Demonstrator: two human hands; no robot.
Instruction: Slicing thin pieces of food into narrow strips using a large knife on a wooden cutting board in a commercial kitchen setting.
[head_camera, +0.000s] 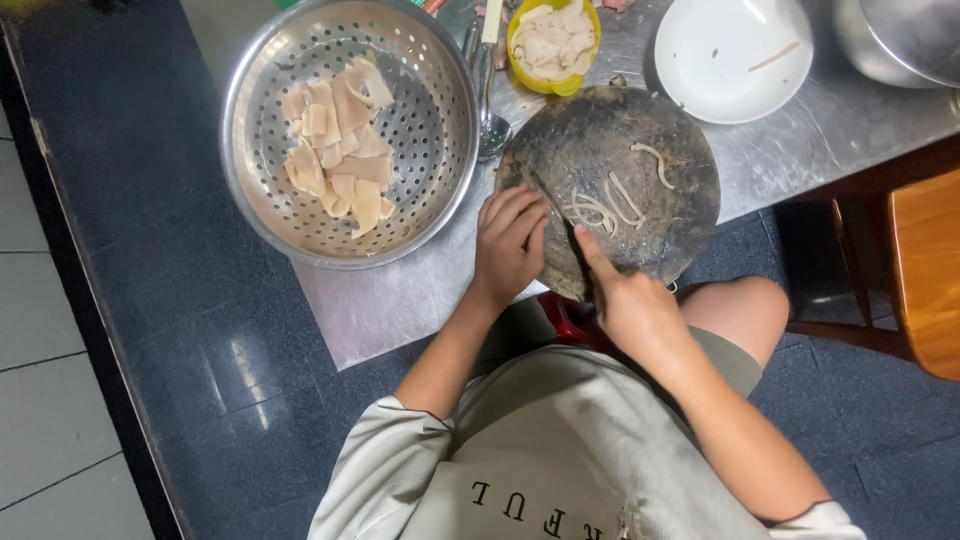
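Observation:
A round dark cutting board (640, 120) lies on the metal counter, with several thin pale strips of food (603, 210) on it. My left hand (508, 245) rests on the board's near left edge with its fingers together and bent; whatever is under them is hidden. My right hand (628, 300) is closed on a knife (553, 208), index finger stretched along its back. The blade is seen edge-on, between my left fingertips and the cut strips.
A metal colander (260, 70) with flat pale pieces stands to the left. Behind the board are a yellow bowl (590, 20) of pale pieces, a spoon (492, 130), a white plate (735, 60) and a steel pot (900, 35). A wooden chair (925, 270) stands on the right.

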